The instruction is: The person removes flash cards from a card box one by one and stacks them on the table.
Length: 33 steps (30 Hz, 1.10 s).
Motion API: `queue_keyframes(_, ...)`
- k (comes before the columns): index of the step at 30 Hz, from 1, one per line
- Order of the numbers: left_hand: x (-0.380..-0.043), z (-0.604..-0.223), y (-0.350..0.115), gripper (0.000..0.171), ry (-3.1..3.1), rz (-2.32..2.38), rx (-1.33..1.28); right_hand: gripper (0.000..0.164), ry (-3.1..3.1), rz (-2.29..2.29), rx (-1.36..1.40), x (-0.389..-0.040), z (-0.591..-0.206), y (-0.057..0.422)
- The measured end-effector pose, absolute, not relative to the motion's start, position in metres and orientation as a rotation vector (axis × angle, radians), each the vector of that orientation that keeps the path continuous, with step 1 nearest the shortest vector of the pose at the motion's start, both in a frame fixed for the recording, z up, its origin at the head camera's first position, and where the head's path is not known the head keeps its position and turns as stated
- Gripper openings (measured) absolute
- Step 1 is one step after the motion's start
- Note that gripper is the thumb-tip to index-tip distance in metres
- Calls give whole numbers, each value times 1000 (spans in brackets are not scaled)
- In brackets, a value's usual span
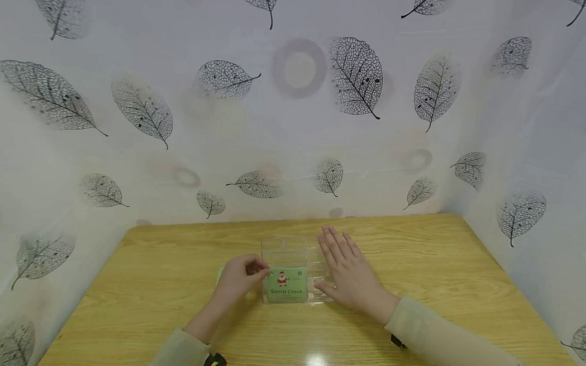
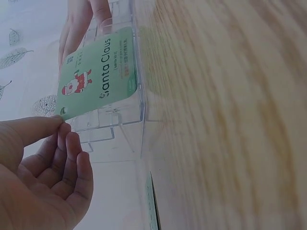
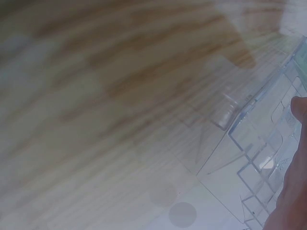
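Note:
A green "Santa Claus" card lies over the left front part of a clear plastic box on the table. My left hand pinches the card's corner between thumb and index finger, and its other fingers curl loosely, as the left wrist view shows. There, the card slants across the top of the box. My right hand lies with fingers extended over the right part of the box, thumb at its front. In the right wrist view, the thumb overlaps the box's clear compartments.
A second green card lies on the wooden table, mostly hidden behind my left hand in the head view. A leaf-patterned curtain encloses the table at the back and sides.

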<state>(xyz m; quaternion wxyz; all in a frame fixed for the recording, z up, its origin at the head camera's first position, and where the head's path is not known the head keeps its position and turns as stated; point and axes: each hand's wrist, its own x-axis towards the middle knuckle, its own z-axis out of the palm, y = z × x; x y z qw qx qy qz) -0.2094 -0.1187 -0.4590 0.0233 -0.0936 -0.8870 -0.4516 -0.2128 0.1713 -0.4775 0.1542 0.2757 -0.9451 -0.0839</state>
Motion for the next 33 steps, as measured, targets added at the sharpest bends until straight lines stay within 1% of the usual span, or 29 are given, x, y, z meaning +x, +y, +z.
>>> queue_keyframes(19,-209,-459,-119,7,-2744,-1416,-262,107,-2693,-245,788,-213,-479,172)
queue_keyframes(33,-211,-458,-124,5,-2723,-1446,-233,107,-2691,-230,787,-213,-479,171)
